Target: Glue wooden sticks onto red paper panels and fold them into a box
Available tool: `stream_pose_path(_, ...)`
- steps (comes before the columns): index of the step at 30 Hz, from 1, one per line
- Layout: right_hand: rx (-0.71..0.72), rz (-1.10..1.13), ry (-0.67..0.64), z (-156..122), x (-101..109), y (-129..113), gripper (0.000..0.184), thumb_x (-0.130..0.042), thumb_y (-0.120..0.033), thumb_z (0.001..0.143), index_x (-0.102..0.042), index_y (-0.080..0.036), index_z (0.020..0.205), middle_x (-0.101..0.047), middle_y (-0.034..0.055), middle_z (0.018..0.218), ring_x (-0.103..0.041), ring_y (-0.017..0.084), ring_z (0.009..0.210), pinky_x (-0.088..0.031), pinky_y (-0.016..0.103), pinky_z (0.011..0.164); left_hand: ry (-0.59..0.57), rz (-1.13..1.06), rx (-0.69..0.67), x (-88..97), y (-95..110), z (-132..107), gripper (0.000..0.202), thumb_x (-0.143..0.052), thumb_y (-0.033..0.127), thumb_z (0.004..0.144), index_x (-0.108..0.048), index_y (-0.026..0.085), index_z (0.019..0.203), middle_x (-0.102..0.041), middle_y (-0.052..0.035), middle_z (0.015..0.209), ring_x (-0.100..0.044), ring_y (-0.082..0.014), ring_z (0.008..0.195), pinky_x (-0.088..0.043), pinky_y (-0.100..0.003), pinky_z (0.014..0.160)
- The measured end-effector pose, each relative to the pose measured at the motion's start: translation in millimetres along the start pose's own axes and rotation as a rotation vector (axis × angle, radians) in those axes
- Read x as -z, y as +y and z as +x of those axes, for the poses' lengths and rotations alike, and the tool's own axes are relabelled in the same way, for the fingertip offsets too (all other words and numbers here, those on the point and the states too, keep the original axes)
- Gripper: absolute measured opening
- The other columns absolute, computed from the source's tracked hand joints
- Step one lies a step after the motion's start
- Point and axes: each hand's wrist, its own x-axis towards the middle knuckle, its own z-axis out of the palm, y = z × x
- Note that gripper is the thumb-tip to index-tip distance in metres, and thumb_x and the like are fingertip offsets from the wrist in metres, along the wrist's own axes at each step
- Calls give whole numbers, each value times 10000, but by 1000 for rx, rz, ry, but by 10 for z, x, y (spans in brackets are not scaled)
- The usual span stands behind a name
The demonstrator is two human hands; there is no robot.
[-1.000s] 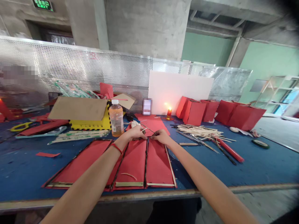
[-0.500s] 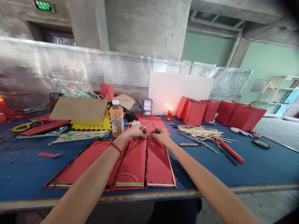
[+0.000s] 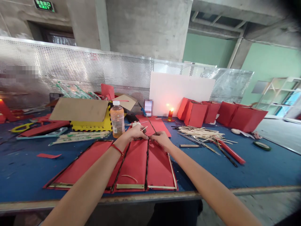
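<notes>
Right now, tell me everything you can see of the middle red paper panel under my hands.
The middle red paper panel lies flat on the blue-topped table, narrowing toward its far end in this view. Dark strips edge its long sides, a pale strip lines its near end, and a thin pale curl lies on it. The left hand and right hand are at its far end.

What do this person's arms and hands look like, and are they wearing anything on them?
The left arm and right arm are bare, with no sleeves in view. The left hand and right hand wear no gloves. A thin red band circles the left wrist; the right wrist shows no band.
</notes>
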Motion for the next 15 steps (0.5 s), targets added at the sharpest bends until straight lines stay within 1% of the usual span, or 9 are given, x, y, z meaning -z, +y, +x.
stream_pose_path(3,-31,-7,-9,-28,-15,-30,162,-606,-127,679,-631,-130,519,-569,-6,437,-420,56,381,-305,190,407,24,33,-11,-8,5,7,360,-774,146,471,-453,186,629,-443,99,448,-384,-62,402,-255,-182,400)
stream_pose_path(6,-51,-30,1,-25,-34,-38,170,-607,-116,682,-611,-132,513,-569,-1,423,-433,63,370,-309,192,395,31,76,-58,-30,18,1,335,-758,149,446,-464,179,603,-455,91,469,-403,-67,434,-261,-185,415)
stream_pose_path(8,-75,-60,30,-7,-48,-32,165,-632,-129,677,-597,-136,517,-557,-11,416,-432,67,370,-298,197,388,30,82,-88,-52,26,-3,330,-749,149,433,-457,179,585,-447,94,466,-395,-66,435,-254,-187,417)
stream_pose_path(10,-81,-129,74,15,-59,-23,181,-668,-150,662,-574,-142,507,-512,-36,398,-399,62,371,-258,201,379,38,78,-97,-76,32,-2,343,-743,140,414,-443,183,576,-433,101,457,-385,-64,427,-252,-188,415)
stream_pose_path(13,-59,-240,140,32,-72,-16,225,-699,-176,640,-540,-150,483,-438,-63,386,-341,51,391,-193,211,383,54,68,-73,-106,42,2,361,-740,137,401,-435,188,589,-428,107,454,-392,-67,424,-256,-187,411)
stream_pose_path(15,-54,-269,168,30,-81,-15,232,-694,-194,643,-533,-152,481,-419,-65,391,-329,51,405,-181,216,392,61,69,-65,-117,51,-1,362,-738,134,402,-436,189,593,-431,107,455,-402,-69,430,-258,-184,410)
